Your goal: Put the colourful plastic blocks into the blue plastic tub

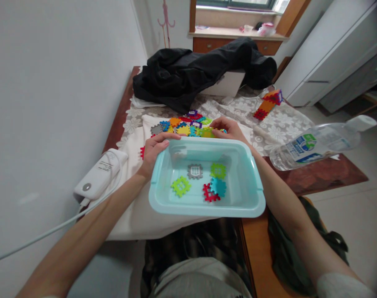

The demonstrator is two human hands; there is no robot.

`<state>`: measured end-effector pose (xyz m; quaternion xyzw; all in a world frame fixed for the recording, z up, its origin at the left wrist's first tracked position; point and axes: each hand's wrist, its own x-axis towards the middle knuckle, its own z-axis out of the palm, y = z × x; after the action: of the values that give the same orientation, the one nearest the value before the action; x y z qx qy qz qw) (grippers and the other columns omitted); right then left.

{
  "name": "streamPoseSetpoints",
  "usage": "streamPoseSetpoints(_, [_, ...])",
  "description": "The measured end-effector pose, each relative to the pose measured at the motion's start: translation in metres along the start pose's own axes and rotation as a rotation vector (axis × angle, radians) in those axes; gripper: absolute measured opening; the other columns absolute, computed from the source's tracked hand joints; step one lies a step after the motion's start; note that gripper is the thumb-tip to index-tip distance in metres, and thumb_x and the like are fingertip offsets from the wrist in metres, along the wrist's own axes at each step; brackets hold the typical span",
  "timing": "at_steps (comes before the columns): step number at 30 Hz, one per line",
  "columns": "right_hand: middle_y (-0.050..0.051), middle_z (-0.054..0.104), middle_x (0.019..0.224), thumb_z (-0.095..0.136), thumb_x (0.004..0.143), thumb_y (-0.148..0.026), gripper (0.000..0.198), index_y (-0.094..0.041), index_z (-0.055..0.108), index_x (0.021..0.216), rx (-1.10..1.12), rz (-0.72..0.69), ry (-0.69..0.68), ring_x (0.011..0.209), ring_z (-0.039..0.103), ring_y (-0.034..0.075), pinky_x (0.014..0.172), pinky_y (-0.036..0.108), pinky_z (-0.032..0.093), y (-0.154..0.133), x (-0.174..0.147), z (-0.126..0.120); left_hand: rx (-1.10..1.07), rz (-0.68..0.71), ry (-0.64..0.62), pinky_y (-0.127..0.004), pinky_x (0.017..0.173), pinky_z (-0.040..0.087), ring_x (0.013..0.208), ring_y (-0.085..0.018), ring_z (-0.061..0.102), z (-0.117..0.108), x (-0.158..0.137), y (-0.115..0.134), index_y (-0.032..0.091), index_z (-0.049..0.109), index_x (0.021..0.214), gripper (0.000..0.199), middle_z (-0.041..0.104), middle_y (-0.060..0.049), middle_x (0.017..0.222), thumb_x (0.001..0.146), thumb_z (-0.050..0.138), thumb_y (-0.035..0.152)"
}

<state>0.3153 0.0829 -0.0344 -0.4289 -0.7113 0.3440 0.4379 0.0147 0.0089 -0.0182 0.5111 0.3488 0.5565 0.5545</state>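
A light blue plastic tub (252,198) sits at the table's near edge with several flat toothed building tiles inside: grey (195,170), two green, one teal, one red. My left hand (154,152) grips the tub's far left corner, thumb over the rim. Just beyond the far rim, my right hand (227,127) rests on a pile of colourful tiles (185,124), fingers closed around one or more pieces. The pile lies on a white cloth (135,215).
A black jacket (191,74) is heaped at the back of the table. A built tile tower (267,103) lies at the right, a clear water bottle (318,145) nearer. A white power bank (100,174) with cable sits left, by the wall.
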Motion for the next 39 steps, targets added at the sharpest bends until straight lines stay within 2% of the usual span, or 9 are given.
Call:
streamPoseSetpoints(4, [0.000, 0.072, 0.086, 0.085, 0.078, -0.041, 0.024, -0.025, 0.073, 0.091, 0.222, -0.008, 0.142, 0.076, 0.063, 0.016, 0.071, 0.031, 0.053, 0.002, 0.005, -0.004, 0.001, 0.009, 0.000, -0.034, 0.082, 0.064, 0.093, -0.027, 0.080, 0.000, -0.001, 0.001, 0.017, 0.088, 0.096, 0.027, 0.086, -0.013, 0.111, 0.083, 0.079, 0.038])
streamPoseSetpoints(12, [0.000, 0.074, 0.096, 0.089, 0.077, -0.055, 0.040, -0.031, 0.065, 0.097, 0.654, 0.075, 0.248, 0.092, 0.073, 0.022, 0.079, 0.035, 0.064, -0.012, 0.002, -0.011, 0.008, 0.001, -0.007, -0.035, 0.082, 0.064, 0.097, -0.029, 0.081, 0.001, -0.001, 0.002, 0.017, 0.088, 0.097, 0.026, 0.086, -0.014, 0.113, 0.084, 0.078, 0.037])
streamPoseSetpoints(15, [-0.001, 0.074, 0.092, 0.093, 0.074, -0.058, 0.045, -0.031, 0.063, 0.094, 0.737, 0.066, 0.221, 0.089, 0.074, 0.022, 0.078, 0.036, 0.064, -0.022, -0.005, -0.013, 0.013, 0.004, -0.007, -0.034, 0.081, 0.063, 0.095, -0.028, 0.080, 0.000, -0.001, 0.002, 0.017, 0.088, 0.097, 0.026, 0.087, -0.013, 0.112, 0.084, 0.078, 0.037])
streamPoseSetpoints(18, [-0.002, 0.071, 0.080, 0.098, 0.067, -0.060, 0.051, -0.029, 0.061, 0.086, 0.760, 0.050, 0.058, 0.077, 0.071, 0.021, 0.073, 0.036, 0.062, -0.024, -0.009, -0.014, 0.013, -0.002, 0.004, -0.034, 0.081, 0.063, 0.094, -0.028, 0.080, 0.000, -0.001, 0.002, 0.017, 0.088, 0.096, 0.026, 0.086, -0.013, 0.111, 0.083, 0.078, 0.038])
streamPoseSetpoints(25, [0.002, 0.077, 0.078, 0.097, 0.076, -0.055, 0.043, -0.024, 0.069, 0.076, 0.667, -0.072, -0.381, 0.095, 0.078, 0.025, 0.093, 0.041, 0.061, -0.023, -0.010, -0.019, 0.031, 0.007, -0.009, -0.036, 0.087, 0.063, 0.098, -0.028, 0.080, 0.002, -0.001, 0.004, 0.018, 0.088, 0.096, 0.026, 0.086, -0.013, 0.116, 0.085, 0.076, 0.037])
streamPoseSetpoints(28, [0.007, 0.082, 0.093, 0.087, 0.084, -0.065, 0.046, -0.023, 0.070, 0.073, 0.614, -0.048, -0.312, 0.103, 0.078, 0.028, 0.102, 0.047, 0.061, -0.031, -0.014, -0.016, 0.056, 0.015, 0.000, -0.037, 0.090, 0.062, 0.101, -0.029, 0.080, 0.001, 0.000, 0.004, 0.017, 0.088, 0.095, 0.026, 0.086, -0.014, 0.114, 0.085, 0.076, 0.038])
streamPoseSetpoints(33, [0.007, 0.081, 0.104, 0.067, 0.090, -0.083, 0.056, -0.027, 0.073, 0.084, 0.379, 0.062, 0.051, 0.108, 0.076, 0.028, 0.102, 0.047, 0.062, -0.023, -0.008, -0.009, 0.058, 0.033, -0.007, -0.037, 0.093, 0.061, 0.105, -0.030, 0.079, -0.001, 0.001, 0.001, 0.019, 0.089, 0.096, 0.026, 0.086, -0.013, 0.114, 0.085, 0.074, 0.037])
streamPoseSetpoints(36, [0.008, 0.083, 0.117, 0.072, 0.094, -0.069, 0.044, -0.027, 0.081, 0.107, 0.033, 0.021, 0.035, 0.114, 0.075, 0.030, 0.110, 0.049, 0.058, -0.005, 0.000, -0.008, 0.049, 0.024, 0.007, -0.037, 0.088, 0.062, 0.100, -0.030, 0.079, -0.001, 0.001, 0.000, 0.018, 0.089, 0.097, 0.027, 0.086, -0.014, 0.112, 0.084, 0.076, 0.039])
streamPoseSetpoints(39, [0.010, 0.077, 0.143, 0.080, 0.089, -0.049, 0.044, -0.027, 0.081, 0.128, -0.241, -0.060, -0.111, 0.136, 0.068, 0.035, 0.125, 0.053, 0.047, 0.013, 0.007, -0.005, 0.048, 0.024, 0.015, -0.037, 0.086, 0.062, 0.098, -0.030, 0.079, 0.000, 0.000, 0.001, 0.018, 0.088, 0.096, 0.027, 0.086, -0.013, 0.110, 0.084, 0.077, 0.039])
